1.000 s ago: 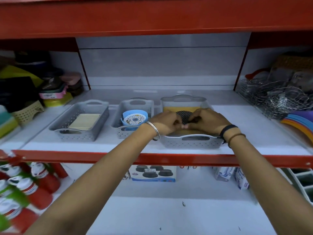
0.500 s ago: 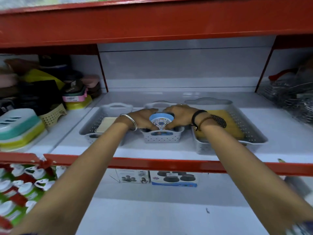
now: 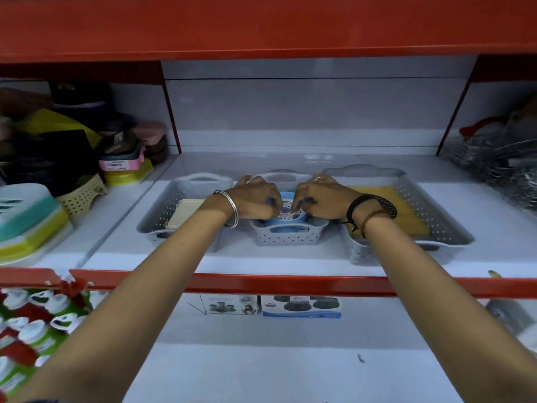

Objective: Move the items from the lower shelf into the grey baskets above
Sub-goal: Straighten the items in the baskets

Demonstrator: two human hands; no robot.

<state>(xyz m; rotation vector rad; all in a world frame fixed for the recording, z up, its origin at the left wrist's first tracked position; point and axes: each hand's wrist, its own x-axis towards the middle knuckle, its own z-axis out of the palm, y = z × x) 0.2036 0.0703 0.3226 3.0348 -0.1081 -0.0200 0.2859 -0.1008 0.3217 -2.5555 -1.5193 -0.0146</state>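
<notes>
Both hands, left hand and right hand, gripped a blue container inside the middle basket; the left basket held a cream box, the right basket a yellow board.

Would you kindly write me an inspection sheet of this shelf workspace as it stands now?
Surface: white shelf with red front edge, under a red upper shelf.
Job's things: three grey baskets; left basket holds a cream lid, middle basket a blue round item, right basket a yellow board. Two boxes remain on the lower shelf.
Clutter: plastic containers far left, wire racks far right.
Grippers: left hand and right hand curled on the blue item.
Cables: nothing seen.
Surroundings: bottles lower left.
</notes>
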